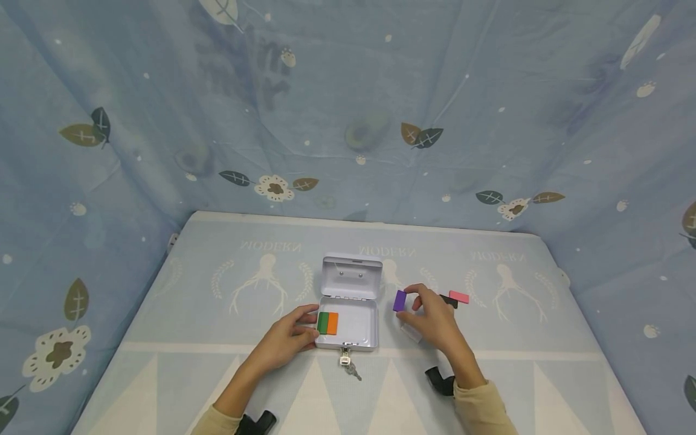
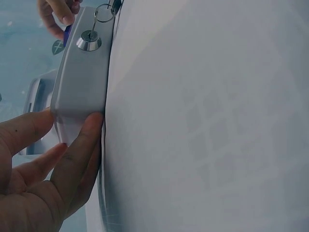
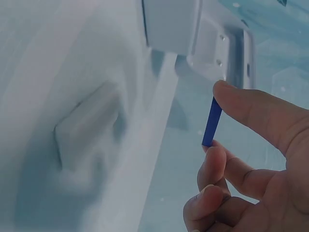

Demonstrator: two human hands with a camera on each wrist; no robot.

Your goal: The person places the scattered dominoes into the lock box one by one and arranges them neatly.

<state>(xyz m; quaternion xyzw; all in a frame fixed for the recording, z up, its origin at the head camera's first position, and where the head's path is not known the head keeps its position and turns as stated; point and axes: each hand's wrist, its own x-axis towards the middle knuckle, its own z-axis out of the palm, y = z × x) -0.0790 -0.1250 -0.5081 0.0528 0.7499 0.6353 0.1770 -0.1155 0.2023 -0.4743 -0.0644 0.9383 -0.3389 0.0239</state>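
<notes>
An opened pale lilac metal cash box (image 1: 373, 323) stands on the table with its lid (image 1: 352, 276) tipped back. Inside it, at the left, a green block (image 1: 323, 322) and an orange block (image 1: 333, 323) lie side by side. My left hand (image 1: 290, 338) rests its fairly straight fingertips against the box's left side and front corner. To the right of the box, my right hand (image 1: 432, 317) pinches a purple block (image 1: 399, 300) between thumb and fingers. A lock with keys (image 1: 350, 367) is at the box's front.
Beyond the right hand lie a pink block (image 1: 459, 296) and a partly hidden black block (image 1: 449, 301). A whitish block (image 3: 89, 128) sits under that hand, on the patterned tablecloth (image 1: 261, 238). Blue printed fabric (image 1: 326, 109) hangs around the table's back and sides.
</notes>
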